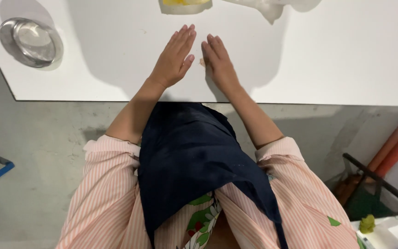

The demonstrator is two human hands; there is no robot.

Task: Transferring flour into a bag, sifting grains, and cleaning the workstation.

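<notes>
- Pinkish small lump point(202, 62) lies on the white table point(116, 64), between the two hands, just beside the right hand's thumb side; what it is made of cannot be told.
- Left hand point(173, 60) is tilted on its edge, fingers straight and together, gripping nothing.
- Right hand point(219, 62) rests palm down, fingers stretched flat, empty.
- Steel bowl point(31, 41) sits far left on the table, well apart from the hands.
- Yellow thing in a clear container point(185, 5) stands at the far edge, crumpled clear plastic point(268, 8) beside it.
- Dark blue apron point(194, 157) hangs over a striped pink shirt point(102, 198).
</notes>
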